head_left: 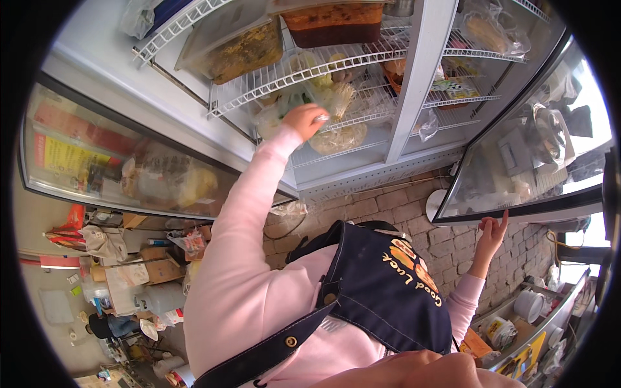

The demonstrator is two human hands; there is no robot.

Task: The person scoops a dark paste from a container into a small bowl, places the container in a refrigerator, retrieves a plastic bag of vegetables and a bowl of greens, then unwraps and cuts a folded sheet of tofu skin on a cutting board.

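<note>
My left hand [304,122] reaches into an open refrigerator, its fingers curled in front of a wire shelf. Something small and shiny shows at the fingers; I cannot tell whether it is held. Clear plastic bags of green vegetables [297,99] lie just behind this hand. Beside it are a bundle of pale, thin-stemmed mushrooms [342,99] and, lower down, a bag of pale food [339,138]. My right hand [494,230] is at the edge of the right glass door [509,160], index finger extended against its dark frame and the other fingers partly bent. It holds nothing visible.
Food tubs, one yellowish [247,53] and one reddish-brown [335,24], stand on the upper wire shelf [310,72]. A white post [419,82] divides the refrigerator. The left glass door [121,160] stands open. Brick paving [388,208] lies below; a gas cylinder [162,297] stands left.
</note>
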